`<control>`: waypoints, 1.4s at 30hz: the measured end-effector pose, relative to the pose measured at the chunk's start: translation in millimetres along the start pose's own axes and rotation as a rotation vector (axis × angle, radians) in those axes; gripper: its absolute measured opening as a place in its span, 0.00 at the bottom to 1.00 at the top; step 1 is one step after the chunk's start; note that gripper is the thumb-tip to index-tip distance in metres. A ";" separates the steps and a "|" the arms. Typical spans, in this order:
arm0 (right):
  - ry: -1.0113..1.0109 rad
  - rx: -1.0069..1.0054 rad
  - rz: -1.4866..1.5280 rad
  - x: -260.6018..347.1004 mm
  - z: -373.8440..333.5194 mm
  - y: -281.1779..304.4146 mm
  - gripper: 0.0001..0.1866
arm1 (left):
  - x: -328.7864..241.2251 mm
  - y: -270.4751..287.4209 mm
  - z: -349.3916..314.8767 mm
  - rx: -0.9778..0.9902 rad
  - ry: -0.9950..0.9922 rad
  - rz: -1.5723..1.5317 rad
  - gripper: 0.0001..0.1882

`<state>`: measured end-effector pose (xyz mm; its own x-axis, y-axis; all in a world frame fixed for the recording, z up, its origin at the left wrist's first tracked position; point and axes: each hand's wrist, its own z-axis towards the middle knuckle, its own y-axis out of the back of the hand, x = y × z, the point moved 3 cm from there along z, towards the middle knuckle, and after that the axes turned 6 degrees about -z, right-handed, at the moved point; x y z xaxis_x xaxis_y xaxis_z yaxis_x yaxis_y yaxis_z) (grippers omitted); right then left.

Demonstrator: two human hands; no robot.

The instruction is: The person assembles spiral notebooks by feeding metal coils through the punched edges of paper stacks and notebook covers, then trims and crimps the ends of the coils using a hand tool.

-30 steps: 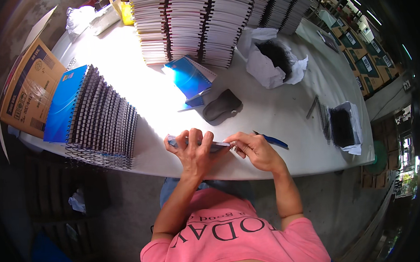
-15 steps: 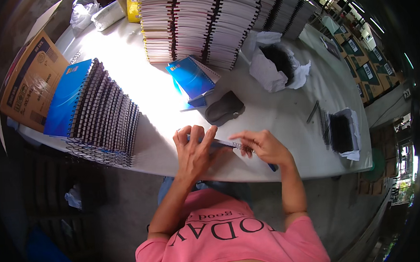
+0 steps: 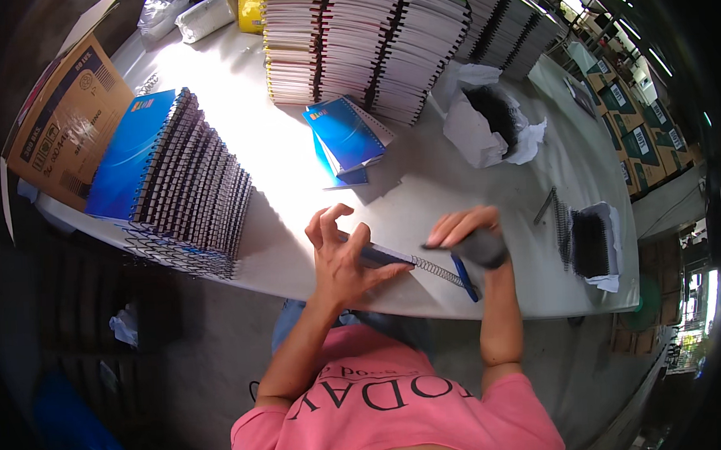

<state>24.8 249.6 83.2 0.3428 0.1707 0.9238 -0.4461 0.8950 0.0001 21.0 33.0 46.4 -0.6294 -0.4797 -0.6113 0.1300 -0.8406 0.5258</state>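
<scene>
At right, black coils in white paper, left grip clasping notebook, right grip clasping dark object

A white table bears bound stacks, blue booklets, paper-wrapped black coils, a blue tool.

1. At six o'clock, your pink shirt carries large dark lettering across the chest, with a smaller dark line above it.
2. Toward ten o'clock, you have a brown carton with pale characters on a dark band, a round emblem, boxed symbols and dark print.
3. Just right of that, your stacked blue notebooks show a small orange mark on the front cover.
4. At twelve o'clock, your loose blue notebook bears small orange-and-white lettering.
5. Between two and three o'clock, you see green-and-brown cartons with dark-lettered white labels.
</scene>
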 end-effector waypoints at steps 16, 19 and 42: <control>-0.108 -0.069 -0.842 -2.5 22.5 -20.0 0.16 | 9.4 0.5 1.3 0.104 0.026 -0.129 0.31; 0.035 0.056 -0.355 15.9 32.7 -32.2 0.17 | 17.1 0.1 0.8 0.077 0.071 -0.206 0.34; 0.017 -0.032 -0.683 -3.4 38.9 -31.5 0.16 | 36.7 -11.1 5.6 0.032 0.169 -0.537 0.38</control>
<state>5.5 204.8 95.0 0.5521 -0.4298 0.7145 -0.1011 0.8161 0.5691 -7.8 26.1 21.5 -0.4691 -0.0229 -0.8828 -0.1998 -0.9710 0.1314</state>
